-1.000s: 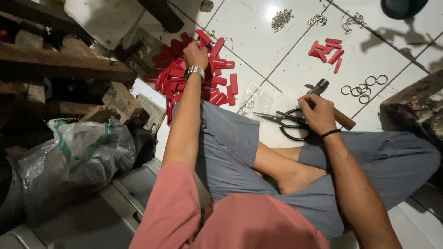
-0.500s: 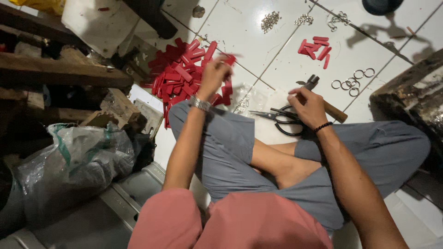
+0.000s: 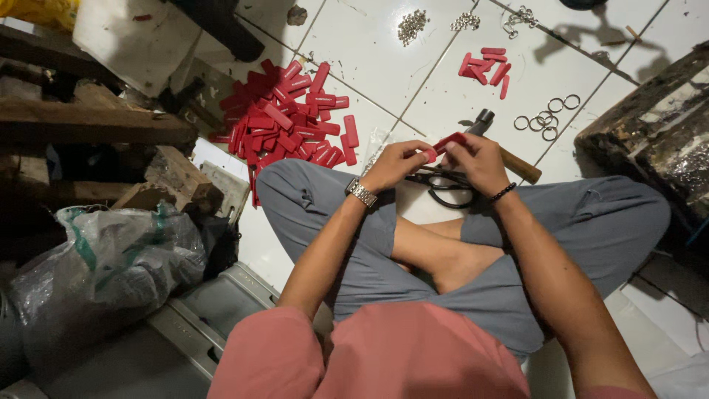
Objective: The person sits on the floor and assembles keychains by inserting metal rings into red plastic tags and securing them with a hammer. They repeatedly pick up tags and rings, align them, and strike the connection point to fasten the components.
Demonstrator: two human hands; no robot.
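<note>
I sit cross-legged on a white tiled floor. My left hand [image 3: 399, 162] and my right hand [image 3: 480, 159] meet in front of my knees, both pinching one flat red plastic strip [image 3: 447, 142]. A big pile of the same red strips [image 3: 284, 122] lies to the left of my left knee. A smaller cluster of red strips [image 3: 487, 66] lies farther out on the tiles. Black scissors [image 3: 443, 185] and a wooden-handled hammer [image 3: 509, 159] lie on the floor just under my hands.
Metal rings [image 3: 548, 122] and small heaps of metal chain pieces [image 3: 412, 26] lie on the tiles ahead. Dark wooden planks [image 3: 88, 125] and a grey plastic sack [image 3: 103, 258] crowd the left. A dark block [image 3: 650, 133] stands at the right.
My left hand left the big red pile carrying one strip and came to the middle. My right hand lifted off the tools and joined it on the strip.
</note>
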